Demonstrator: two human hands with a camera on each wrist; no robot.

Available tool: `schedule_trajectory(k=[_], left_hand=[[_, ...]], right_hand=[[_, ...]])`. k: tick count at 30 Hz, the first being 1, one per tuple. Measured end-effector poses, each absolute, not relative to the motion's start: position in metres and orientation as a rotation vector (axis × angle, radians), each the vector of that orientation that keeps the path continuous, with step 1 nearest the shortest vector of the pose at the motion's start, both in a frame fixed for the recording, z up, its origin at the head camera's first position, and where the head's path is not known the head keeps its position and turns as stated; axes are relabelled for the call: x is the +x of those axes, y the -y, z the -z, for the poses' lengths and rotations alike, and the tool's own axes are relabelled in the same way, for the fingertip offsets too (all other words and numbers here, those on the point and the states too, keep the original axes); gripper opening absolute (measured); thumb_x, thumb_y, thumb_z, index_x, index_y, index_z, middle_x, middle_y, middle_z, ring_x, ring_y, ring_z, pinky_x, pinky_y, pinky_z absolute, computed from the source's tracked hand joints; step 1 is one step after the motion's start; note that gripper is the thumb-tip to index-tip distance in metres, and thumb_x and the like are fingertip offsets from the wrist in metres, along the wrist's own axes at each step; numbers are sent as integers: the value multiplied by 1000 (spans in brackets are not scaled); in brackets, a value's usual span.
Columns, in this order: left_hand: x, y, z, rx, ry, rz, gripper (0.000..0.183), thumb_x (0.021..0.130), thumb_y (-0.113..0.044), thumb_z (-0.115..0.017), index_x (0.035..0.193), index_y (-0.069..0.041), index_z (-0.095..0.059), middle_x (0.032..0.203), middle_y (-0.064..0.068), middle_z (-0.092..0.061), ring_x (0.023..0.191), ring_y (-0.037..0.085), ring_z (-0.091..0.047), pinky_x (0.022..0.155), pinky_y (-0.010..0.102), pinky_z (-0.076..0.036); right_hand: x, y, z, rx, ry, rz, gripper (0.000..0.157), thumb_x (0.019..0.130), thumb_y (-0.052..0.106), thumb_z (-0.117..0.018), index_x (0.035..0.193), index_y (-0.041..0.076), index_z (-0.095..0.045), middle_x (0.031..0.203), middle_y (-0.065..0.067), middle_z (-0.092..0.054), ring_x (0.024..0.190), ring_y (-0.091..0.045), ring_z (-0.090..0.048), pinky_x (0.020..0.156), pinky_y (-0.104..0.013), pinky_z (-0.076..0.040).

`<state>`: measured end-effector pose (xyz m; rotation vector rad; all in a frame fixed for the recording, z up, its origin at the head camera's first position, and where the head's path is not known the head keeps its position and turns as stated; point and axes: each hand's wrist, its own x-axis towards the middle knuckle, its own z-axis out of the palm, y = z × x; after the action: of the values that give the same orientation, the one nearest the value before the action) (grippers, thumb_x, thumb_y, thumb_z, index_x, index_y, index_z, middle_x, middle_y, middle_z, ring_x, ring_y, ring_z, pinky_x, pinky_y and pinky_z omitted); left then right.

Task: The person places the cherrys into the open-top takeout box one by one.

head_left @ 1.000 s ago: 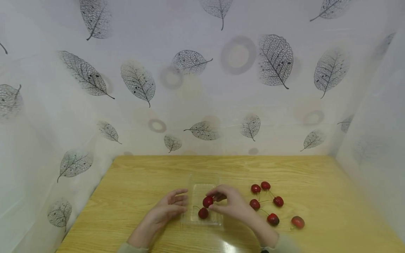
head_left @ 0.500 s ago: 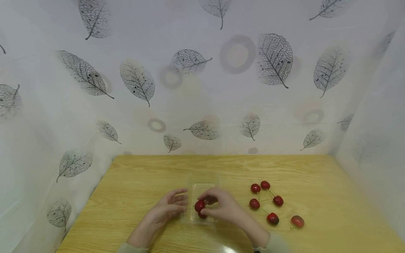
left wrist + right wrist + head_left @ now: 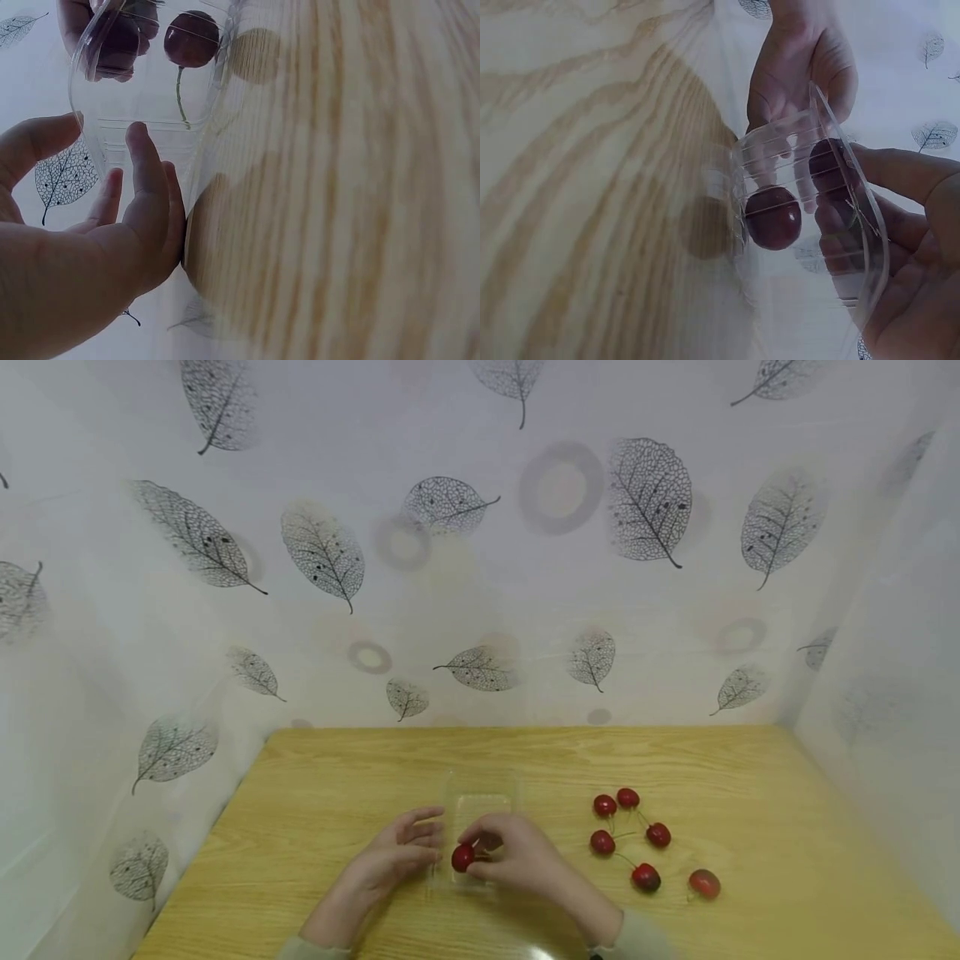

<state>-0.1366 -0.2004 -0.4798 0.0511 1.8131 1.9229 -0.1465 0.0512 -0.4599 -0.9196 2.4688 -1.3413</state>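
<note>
A clear plastic box [image 3: 483,802] stands on the table between both hands. My right hand [image 3: 521,857] reaches over it and pinches a dark red cherry [image 3: 462,857] between thumb and fingers; in the right wrist view this held cherry [image 3: 827,166] shows through the box wall. Another cherry [image 3: 774,217] lies on the box bottom, with its green stem visible in the left wrist view; the head view hides it behind the right hand's cherry. At the box's left side, my left hand [image 3: 393,858] rests with loosely extended fingers, its fingertips [image 3: 137,133] by the wall.
To the right of the box, several cherries with stems lie in a loose group, among them one cherry [image 3: 602,842] nearest the right hand. A lighter red cherry [image 3: 704,883] lies apart, farther right. Leaf-printed curtains [image 3: 480,568] enclose the wooden table [image 3: 337,760].
My right hand has moved left and slightly down with its cherry, which now covers the other cherry in the box. The left hand has stayed in place.
</note>
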Motion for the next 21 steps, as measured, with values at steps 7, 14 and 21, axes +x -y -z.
schedule_trajectory(k=[7,14,21], left_hand=[[-136,201,481,54,-1804,-1936,80,91,3,-67,161,7,-29,162,38,-33,126,22,-59,100,27,-54],[-136,201,480,49,-1814,-1923,81,91,3,-67,162,6,-28,163,39,-31,129,24,-57,100,27,-54],[-136,200,481,67,-1819,-1922,80,92,2,-68,161,7,-28,163,39,-32,131,25,-56,100,26,-54]], right_hand=[[-145,-49,464,-944,-2580,1205,31,84,16,-89,112,14,-78,107,1,-79,94,-5,-71,87,-20,-57],[-142,-46,466,-1030,-2684,1083,30,83,17,-90,110,15,-78,103,2,-79,90,-5,-71,81,-21,-57],[-143,-46,465,-989,-2666,1083,30,83,14,-88,111,13,-78,103,2,-79,90,-2,-69,82,-21,-57]])
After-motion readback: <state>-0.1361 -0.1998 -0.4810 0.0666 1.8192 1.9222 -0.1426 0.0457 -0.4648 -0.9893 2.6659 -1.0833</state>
